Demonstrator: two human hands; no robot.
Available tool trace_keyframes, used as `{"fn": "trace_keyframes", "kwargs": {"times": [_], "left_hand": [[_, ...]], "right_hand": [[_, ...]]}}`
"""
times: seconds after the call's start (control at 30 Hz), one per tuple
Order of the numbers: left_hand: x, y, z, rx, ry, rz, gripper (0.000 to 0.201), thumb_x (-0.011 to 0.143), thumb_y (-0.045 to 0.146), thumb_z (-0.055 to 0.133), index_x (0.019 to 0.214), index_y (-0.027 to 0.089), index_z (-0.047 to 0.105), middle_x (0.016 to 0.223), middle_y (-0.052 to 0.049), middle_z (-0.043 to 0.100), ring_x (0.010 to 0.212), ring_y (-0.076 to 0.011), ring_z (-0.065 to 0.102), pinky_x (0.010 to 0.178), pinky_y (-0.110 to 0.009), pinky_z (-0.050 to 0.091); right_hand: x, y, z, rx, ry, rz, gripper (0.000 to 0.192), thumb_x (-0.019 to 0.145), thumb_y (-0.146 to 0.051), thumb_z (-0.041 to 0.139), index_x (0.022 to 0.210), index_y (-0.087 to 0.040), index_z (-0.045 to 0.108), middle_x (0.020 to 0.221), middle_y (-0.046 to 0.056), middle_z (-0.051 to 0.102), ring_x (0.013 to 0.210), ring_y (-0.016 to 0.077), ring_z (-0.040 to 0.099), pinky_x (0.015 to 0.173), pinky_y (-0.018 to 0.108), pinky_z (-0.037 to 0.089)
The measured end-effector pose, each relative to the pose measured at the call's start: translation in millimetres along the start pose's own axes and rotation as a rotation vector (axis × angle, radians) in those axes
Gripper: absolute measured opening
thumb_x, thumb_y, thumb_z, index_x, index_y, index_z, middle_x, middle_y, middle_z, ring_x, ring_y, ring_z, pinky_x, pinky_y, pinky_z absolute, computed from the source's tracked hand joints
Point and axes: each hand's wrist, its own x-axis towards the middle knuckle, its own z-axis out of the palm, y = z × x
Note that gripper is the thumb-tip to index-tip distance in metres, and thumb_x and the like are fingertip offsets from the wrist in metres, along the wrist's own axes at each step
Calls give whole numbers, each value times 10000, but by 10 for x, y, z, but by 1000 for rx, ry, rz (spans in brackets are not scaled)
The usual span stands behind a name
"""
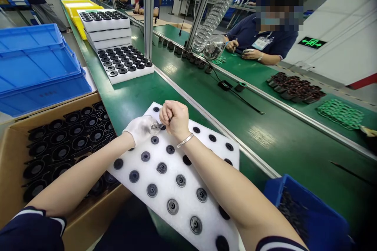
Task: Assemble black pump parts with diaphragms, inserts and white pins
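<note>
My left hand [141,128], in a white glove, is closed at the far left part of a white foam tray [182,164]. A small dark grey piece [157,126] shows at its fingertips; its kind cannot be made out. Right beside it, my bare right hand [176,119] is curled into a fist, with a silver bangle [185,140] at the wrist. Whatever its fingers grip is hidden. Round black parts with raised hubs [161,168] sit in spaced rows in the foam, some covered by my right forearm.
A cardboard box [14,157] of black ring-shaped parts stands left, below blue crates [38,62]. Stacked foam trays [129,72] stand on the green bench ahead. A blue bin [318,211] holds dark pieces at right. Across the bench, a co-worker [265,39] handles small parts near a clear duct [219,8].
</note>
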Motion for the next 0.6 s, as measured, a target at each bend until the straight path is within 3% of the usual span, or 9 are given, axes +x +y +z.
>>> {"fn": "trace_keyframes", "kwargs": {"times": [0.13,0.43,0.6], "left_hand": [[-120,16,20,-48,4,23,140,784,131,485,707,223,558,735,-55,557,828,-234,551,760,-358,465],[-432,56,-169,-146,-22,54,110,771,179,504,664,189,530,776,-29,603,769,-170,529,807,-319,477],[-543,-54,-249,-154,36,-9,75,746,228,537,687,185,554,747,-29,590,742,-185,543,718,-308,475]], "right_hand": [[-135,13,34,-23,-83,75,457,809,-268,618,429,-206,372,366,-55,362,303,62,286,355,218,179],[-239,236,-17,-211,-326,99,539,914,-349,611,439,-198,403,380,-50,400,357,75,349,434,253,261],[-259,215,-66,-233,-574,207,547,926,-374,624,452,-187,425,421,-45,404,419,81,356,476,257,278]]}}
